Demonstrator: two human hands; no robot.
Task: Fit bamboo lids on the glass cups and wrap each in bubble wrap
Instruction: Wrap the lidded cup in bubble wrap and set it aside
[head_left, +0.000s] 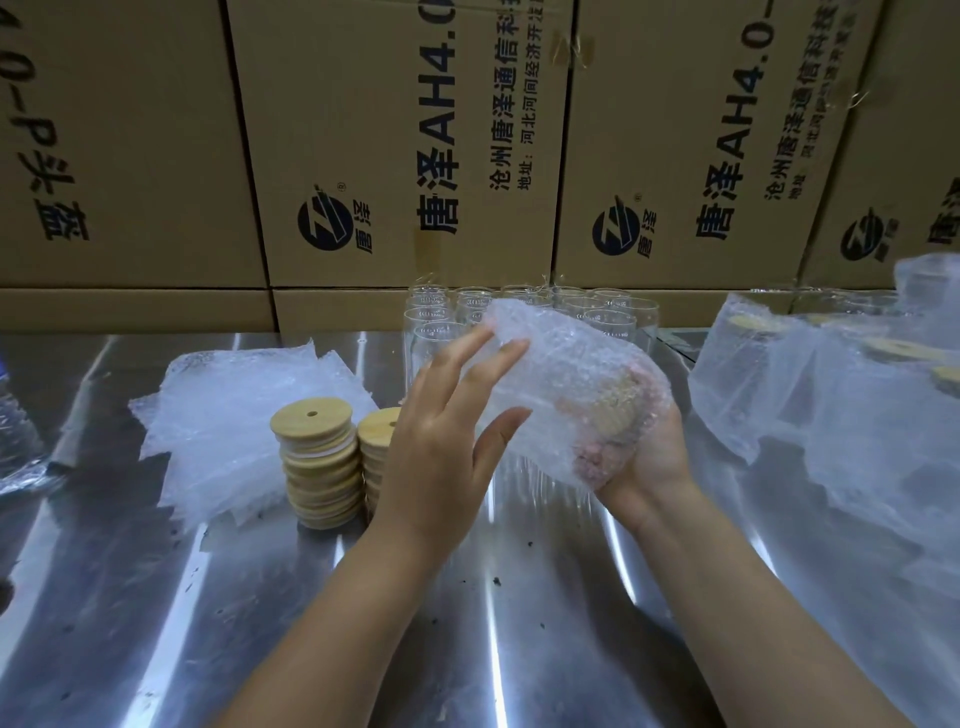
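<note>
Cup (566, 395), already lidded & bubble-wrapped, sits mid-frame, held off the steel table (156, 597). Going L to R: wrap sheets (228, 415) at mid-left, then two lid stacks (319, 462) just beside them, bare cups (441, 312) behind at upper centre. Left hand (441, 447) is spread wide, fingers straight, fingertips on the wrap's upper-left end, palm facing the bundle, gripping nothing. Bundle's long axis runs diagonal, upper left to lower right; lid end points lower right, bamboo disc showing through the wrap, base end up-left. Right hand (644, 457) cups that lid end from below, closed around it, so right carries the weight & left is free for the loose end. Next is probably tucking the up-left flap in. Far right: clear bag (810, 395) w/ what look like lids inside.
</note>
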